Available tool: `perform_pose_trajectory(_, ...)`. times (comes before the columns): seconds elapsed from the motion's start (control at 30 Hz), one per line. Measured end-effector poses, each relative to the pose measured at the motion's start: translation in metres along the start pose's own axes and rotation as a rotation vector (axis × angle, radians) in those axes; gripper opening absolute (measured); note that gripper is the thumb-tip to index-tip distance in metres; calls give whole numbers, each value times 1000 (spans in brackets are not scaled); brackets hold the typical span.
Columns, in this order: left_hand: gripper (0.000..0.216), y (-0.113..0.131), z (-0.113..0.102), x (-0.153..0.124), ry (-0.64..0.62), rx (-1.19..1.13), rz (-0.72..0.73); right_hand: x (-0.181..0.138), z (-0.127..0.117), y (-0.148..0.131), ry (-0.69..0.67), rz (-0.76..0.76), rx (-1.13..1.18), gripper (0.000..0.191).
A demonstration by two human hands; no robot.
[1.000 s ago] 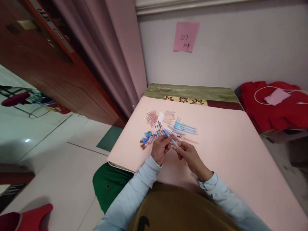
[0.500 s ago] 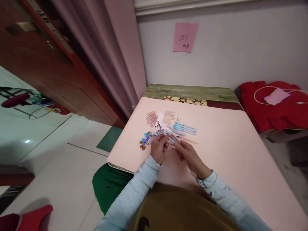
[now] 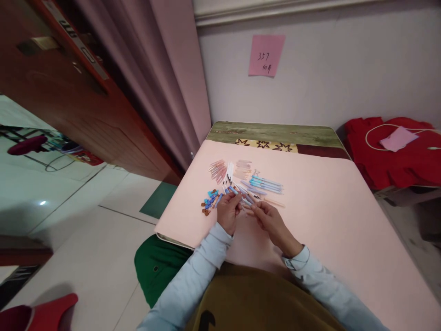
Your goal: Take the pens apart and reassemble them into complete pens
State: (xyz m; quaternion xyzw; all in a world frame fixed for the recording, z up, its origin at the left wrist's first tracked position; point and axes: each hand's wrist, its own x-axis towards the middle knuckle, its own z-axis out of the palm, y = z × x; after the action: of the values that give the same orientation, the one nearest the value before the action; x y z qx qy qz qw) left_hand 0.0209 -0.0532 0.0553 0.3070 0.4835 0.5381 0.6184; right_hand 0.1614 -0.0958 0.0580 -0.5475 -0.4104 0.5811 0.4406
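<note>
Bits (image 3: 208, 201), blue and brown, lie in a loose heap on the cover (image 3: 320, 211), with pink rods (image 3: 217, 171) fanned behind them; both groups stay as they were one second ago. The left hand (image 3: 227, 214) is closed, its thumb and fingers pinching a pale, slim piece (image 3: 246, 201), and its pose is almost unchanged. Behind it lie the white refills (image 3: 229, 171), also not moved. The piece crosses the small gap between the hands, in front of the pens (image 3: 266, 184), which rest side by side. The right hand (image 3: 272, 223) pinches the other end with its fingertips. Here is the change: these fingers were close against the left ones and are now a little farther right. I judge that the piece is being adjusted or drawn out, and is not finished. Whether it is one part or two joined, I cannot tell.
</note>
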Motion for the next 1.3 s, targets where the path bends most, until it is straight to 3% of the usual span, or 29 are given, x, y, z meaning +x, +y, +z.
perform_pose_trajectory(0.1,33,0,-8,9,81,176,154,5,-13,2,181,-180,-420,35)
perform_pose_trajectory(0.2,25,1,-17,18,71,396,322,10,-23,2,306,-255,-795,26)
perform_pose_trajectory(0.33,14,2,-25,22,42,598,449,13,-22,0,347,-308,-998,18)
perform_pose_trajectory(0.5,14,6,-25,19,96,715,536,15,-16,0,417,-450,-1040,19)
perform_pose_trajectory(0.67,50,10,-26,15,100,684,516,14,-20,1,418,-523,-1074,23)
perform_pose_trajectory(0.8,46,6,-33,16,70,741,547,12,-25,-1,436,-518,-1075,25)
perform_pose_trajectory(0.97,52,-2,-43,22,120,835,551,9,-28,-1,452,-557,-1060,26)
perform_pose_trajectory(1.3,52,-1,-45,21,154,1112,524,4,-30,-8,520,-682,-978,19)
